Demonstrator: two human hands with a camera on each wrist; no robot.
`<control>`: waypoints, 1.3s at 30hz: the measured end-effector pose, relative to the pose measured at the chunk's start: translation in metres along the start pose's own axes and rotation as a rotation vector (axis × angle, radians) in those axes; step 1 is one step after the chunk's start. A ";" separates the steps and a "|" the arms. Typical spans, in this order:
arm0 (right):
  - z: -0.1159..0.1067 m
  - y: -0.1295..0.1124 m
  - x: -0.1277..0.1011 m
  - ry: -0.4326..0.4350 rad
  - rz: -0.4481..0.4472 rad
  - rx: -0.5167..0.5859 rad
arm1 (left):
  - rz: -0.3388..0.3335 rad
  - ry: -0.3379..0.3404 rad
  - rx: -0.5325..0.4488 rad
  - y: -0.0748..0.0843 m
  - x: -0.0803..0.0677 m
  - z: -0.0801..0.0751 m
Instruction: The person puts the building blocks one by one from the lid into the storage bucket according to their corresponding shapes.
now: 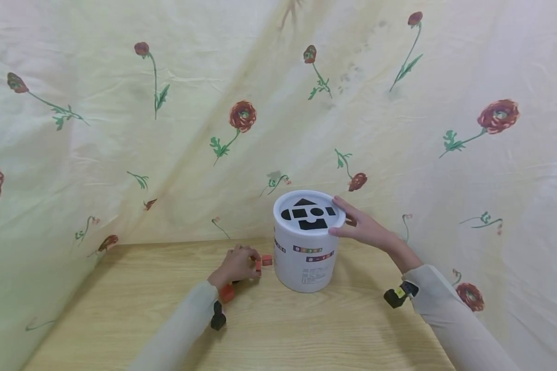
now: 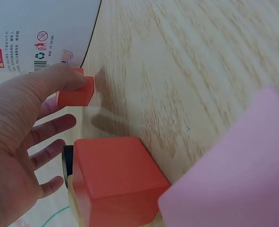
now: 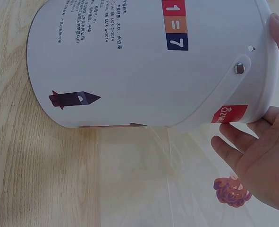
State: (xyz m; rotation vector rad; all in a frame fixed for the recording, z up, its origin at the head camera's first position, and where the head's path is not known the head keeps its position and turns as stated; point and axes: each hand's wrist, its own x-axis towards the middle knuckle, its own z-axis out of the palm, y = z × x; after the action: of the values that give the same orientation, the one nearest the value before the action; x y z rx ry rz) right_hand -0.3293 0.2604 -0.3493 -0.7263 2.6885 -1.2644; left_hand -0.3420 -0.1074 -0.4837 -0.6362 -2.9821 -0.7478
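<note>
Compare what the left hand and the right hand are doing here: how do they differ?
The left hand is low on the wooden table, fingertips on a small red block; the right hand is raised at the rim of the white bucket. The left works a small loose piece; the right steadies a tall container by its lid edge. Both wear pale sleeves.

One white bucket stands on the tabletop, its lid showing five black shape holes. Two hands are in view, the left hand and the right hand. At least three red blocks lie at the bucket's nine o'clock; others may be hidden.
</note>
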 end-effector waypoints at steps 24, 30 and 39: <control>0.000 0.001 0.001 0.005 0.006 -0.003 | -0.023 -0.044 -0.127 -0.003 -0.004 0.000; 0.000 0.002 0.001 0.004 0.005 0.004 | -0.052 -0.071 -0.201 -0.005 -0.006 -0.004; -0.001 0.002 0.001 0.004 0.003 0.002 | -0.055 -0.059 -0.284 0.009 -0.009 -0.030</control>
State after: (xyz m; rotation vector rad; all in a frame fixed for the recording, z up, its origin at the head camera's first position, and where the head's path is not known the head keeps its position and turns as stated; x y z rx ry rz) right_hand -0.3312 0.2615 -0.3502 -0.7202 2.6900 -1.2694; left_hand -0.3334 -0.1168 -0.4535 -0.5946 -2.9817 -1.1915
